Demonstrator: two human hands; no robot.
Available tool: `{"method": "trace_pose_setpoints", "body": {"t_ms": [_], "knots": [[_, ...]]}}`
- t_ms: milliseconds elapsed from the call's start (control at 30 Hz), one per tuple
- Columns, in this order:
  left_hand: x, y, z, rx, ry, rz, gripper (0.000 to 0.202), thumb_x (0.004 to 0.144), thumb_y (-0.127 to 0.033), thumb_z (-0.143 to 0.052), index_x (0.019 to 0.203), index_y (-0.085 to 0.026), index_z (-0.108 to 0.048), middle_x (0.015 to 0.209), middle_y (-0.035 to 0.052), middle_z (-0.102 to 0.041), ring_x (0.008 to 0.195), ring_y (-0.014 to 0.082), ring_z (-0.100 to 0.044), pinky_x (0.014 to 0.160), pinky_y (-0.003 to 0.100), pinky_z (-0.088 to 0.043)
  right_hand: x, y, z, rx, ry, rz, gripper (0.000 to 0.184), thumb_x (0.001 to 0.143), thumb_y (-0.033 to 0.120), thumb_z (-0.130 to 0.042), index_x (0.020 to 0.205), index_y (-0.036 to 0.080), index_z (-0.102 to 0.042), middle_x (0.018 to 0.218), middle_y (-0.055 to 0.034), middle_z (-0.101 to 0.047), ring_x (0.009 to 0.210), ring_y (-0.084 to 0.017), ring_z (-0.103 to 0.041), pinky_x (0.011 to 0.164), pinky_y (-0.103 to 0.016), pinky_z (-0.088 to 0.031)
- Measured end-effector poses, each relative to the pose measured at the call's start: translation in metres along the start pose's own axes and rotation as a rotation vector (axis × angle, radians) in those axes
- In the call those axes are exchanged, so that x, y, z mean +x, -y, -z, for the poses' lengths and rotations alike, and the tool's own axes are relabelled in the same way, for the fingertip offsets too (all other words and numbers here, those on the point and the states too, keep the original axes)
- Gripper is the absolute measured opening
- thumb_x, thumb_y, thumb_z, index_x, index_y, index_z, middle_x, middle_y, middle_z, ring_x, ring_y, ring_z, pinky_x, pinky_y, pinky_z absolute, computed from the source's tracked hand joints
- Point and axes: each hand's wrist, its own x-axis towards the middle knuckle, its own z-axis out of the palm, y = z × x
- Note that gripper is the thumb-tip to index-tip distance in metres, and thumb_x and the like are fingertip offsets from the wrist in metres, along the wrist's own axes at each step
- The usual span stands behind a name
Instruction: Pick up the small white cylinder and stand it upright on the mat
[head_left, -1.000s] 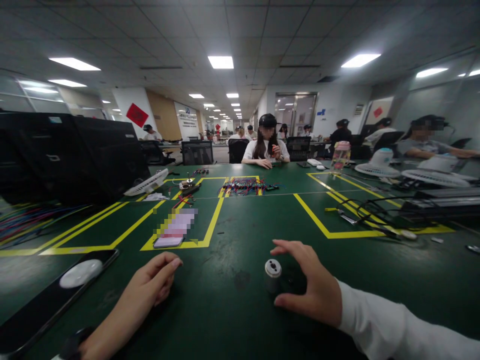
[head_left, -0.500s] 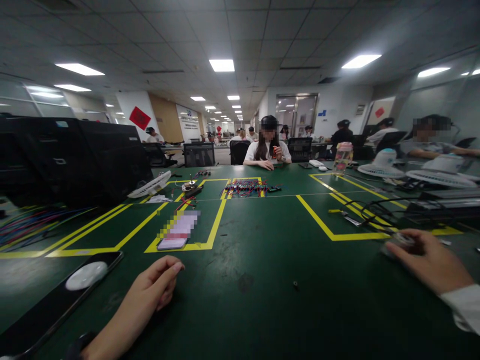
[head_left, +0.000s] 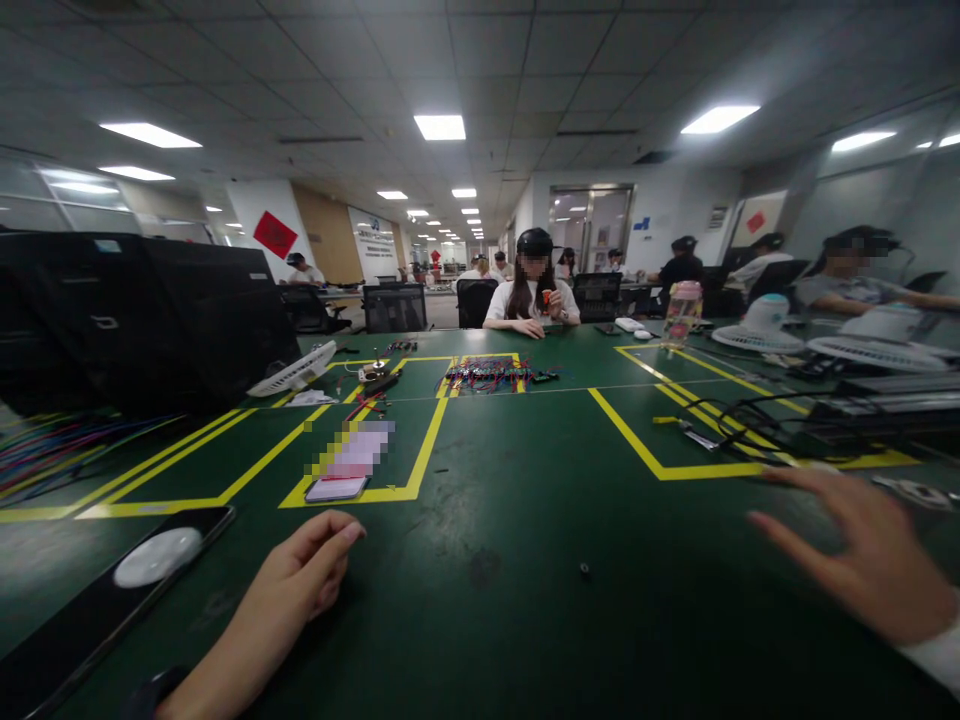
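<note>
My left hand rests on the green table with fingers curled in and the thumb lying against the index finger; nothing shows in it. Just beyond it lies a phone with a light, pixelated screen. To its left is a dark phone with a white oval case on top. My right hand is open at the right, thumb and fingers spread and nothing in its grip. Past its knuckles lies a small silvery metal part, partly hidden. A tiny dark nut-like piece sits between my hands.
Yellow tape marks areas on the table. A strip of wired circuit boards lies farther back, a small motor-like part left of it. Black computer cases stand left; black cables and fans right. A person sits opposite.
My right hand has let go of the grey metal part and spread its fingers. That part now lies to the right behind the hand. My left hand has stayed curled in place.
</note>
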Motion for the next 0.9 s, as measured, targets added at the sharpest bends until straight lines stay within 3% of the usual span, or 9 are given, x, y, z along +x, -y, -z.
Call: {"method": "trace_pose_setpoints", "body": {"t_ms": [67,167,233,333,400,567,667,800,900], "knots": [[-0.001,0.001,0.001,-0.009,0.008,0.001,0.027,0.077,-0.047,-0.061,0.082,-0.021,-0.057,0.046,-0.0102,-0.041,0.036,0.0078,-0.034,0.035,0.02,-0.025,-0.006,0.05,-0.022,0.091,0.201,0.162,0.046,0.082,0.054,-0.058,0.122,0.031,-0.052,0.123,-0.006,-0.048,0.116,-0.025,-0.045,0.103,-0.044,-0.036],[-0.001,0.003,0.003,-0.022,0.024,-0.001,0.025,0.079,-0.046,-0.06,0.083,-0.021,-0.057,0.047,-0.0101,-0.041,0.037,0.0075,-0.034,0.036,0.02,-0.025,-0.009,0.109,-0.048,0.313,0.431,0.205,0.05,0.085,0.049,-0.058,0.128,0.025,-0.052,0.118,-0.0077,-0.05,0.11,-0.02,-0.048,0.098,-0.038,-0.042],[0.0,0.004,0.004,-0.026,0.036,-0.006,0.025,0.081,-0.045,-0.059,0.084,-0.021,-0.057,0.047,-0.0101,-0.041,0.037,0.0073,-0.034,0.037,0.02,-0.025,-0.004,0.134,-0.059,0.403,0.514,0.247,0.043,0.087,0.044,-0.057,0.124,0.023,-0.056,0.111,-0.0082,-0.052,0.103,-0.018,-0.048,0.094,-0.035,-0.044],[0.0,0.005,0.006,-0.032,0.047,-0.01,0.024,0.082,-0.045,-0.058,0.084,-0.021,-0.057,0.047,-0.0101,-0.041,0.037,0.0071,-0.034,0.037,0.02,-0.025,0.008,0.151,-0.065,0.442,0.586,0.312,0.027,0.089,0.035,-0.054,0.111,0.022,-0.063,0.105,-0.008,-0.053,0.097,-0.016,-0.048,0.087,-0.031,-0.044],[0.0,0.006,0.007,-0.028,0.051,-0.012,0.024,0.083,-0.046,-0.057,0.084,-0.021,-0.056,0.048,-0.0101,-0.041,0.037,0.0071,-0.034,0.037,0.02,-0.025,0.013,0.152,-0.066,0.433,0.608,0.33,0.022,0.09,0.031,-0.052,0.105,0.022,-0.065,0.102,-0.0074,-0.052,0.095,-0.015,-0.048,0.084,-0.03,-0.043],[0.0,0.005,0.005,-0.006,0.058,-0.021,0.024,0.084,-0.045,-0.056,0.083,-0.021,-0.055,0.048,-0.0101,-0.041,0.038,0.0072,-0.035,0.038,0.02,-0.026,0.01,0.151,-0.07,0.403,0.576,0.361,0.027,0.088,0.032,-0.056,0.113,0.024,-0.062,0.104,-0.0059,-0.052,0.095,-0.014,-0.047,0.085,-0.029,-0.041],[-0.001,0.004,0.004,-0.021,0.039,-0.005,0.025,0.083,-0.046,-0.057,0.081,-0.021,-0.055,0.046,-0.0106,-0.041,0.037,0.0068,-0.033,0.037,0.019,-0.026,0.01,0.149,-0.071,0.442,0.539,0.408,0.02,0.092,0.031,-0.049,0.1,0.02,-0.064,0.098,-0.0054,-0.054,0.092,-0.012,-0.049,0.081,-0.027,-0.041],[-0.001,0.006,0.006,-0.06,0.044,-0.009,0.026,0.082,-0.047,-0.059,0.081,-0.021,-0.054,0.046,-0.0113,-0.04,0.036,0.0064,-0.033,0.036,0.019,-0.025,0.026,0.122,-0.052,0.308,0.269,0.416,0.024,0.095,0.031,-0.042,0.102,0.017,-0.059,0.1,-0.0058,-0.056,0.093,-0.012,-0.051,0.081,-0.027,-0.042],[0.0,0.008,0.008,-0.066,0.05,-0.01,0.027,0.081,-0.048,-0.058,0.084,-0.021,-0.054,0.046,-0.0116,-0.04,0.035,0.0064,-0.033,0.035,0.019,-0.024,0.043,0.07,-0.018,-0.011,0.043,0.45,0.027,0.094,0.036,-0.043,0.103,0.017,-0.061,0.104,-0.0079,-0.058,0.098,-0.016,-0.053,0.086,-0.033,-0.039]]}}
